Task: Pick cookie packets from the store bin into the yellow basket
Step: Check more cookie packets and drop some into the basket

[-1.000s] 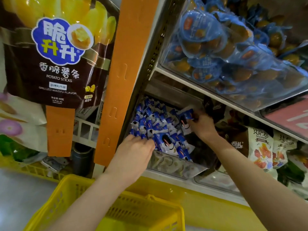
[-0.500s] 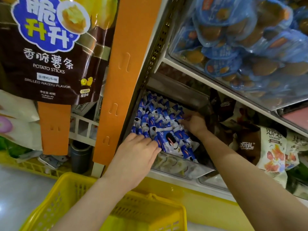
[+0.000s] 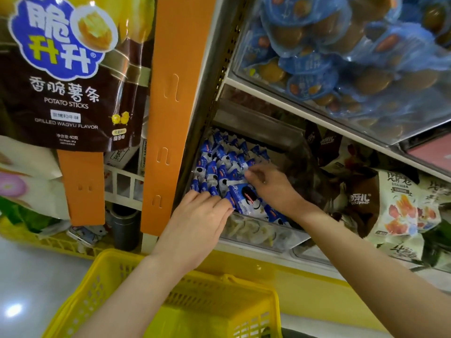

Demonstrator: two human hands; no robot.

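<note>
Several small blue-and-white cookie packets [image 3: 219, 167] fill a clear plastic bin [image 3: 256, 234] on the lower shelf. My left hand [image 3: 195, 223] lies palm down at the bin's front left edge, its fingertips over the nearest packets; whether it grips any is hidden. My right hand [image 3: 271, 186] reaches in from the right, with thumb and fingers pinched on a packet in the middle of the pile. The yellow basket [image 3: 122, 259] hangs below my left forearm, under the shelf edge; I can make out nothing lying in the part of it that shows.
An orange upright [image 3: 168, 106] stands left of the bin, with a brown potato-sticks bag [image 3: 66, 101] hanging beyond it. Above, a clear bin holds blue egg packs [image 3: 341, 57]. Brown and cream snack bags [image 3: 400, 208] fill the shelf to the right.
My right hand, which held a packet up a second ago, has gone down into the pile and shifted left and nearer. My left hand has stayed at the bin's front edge.
</note>
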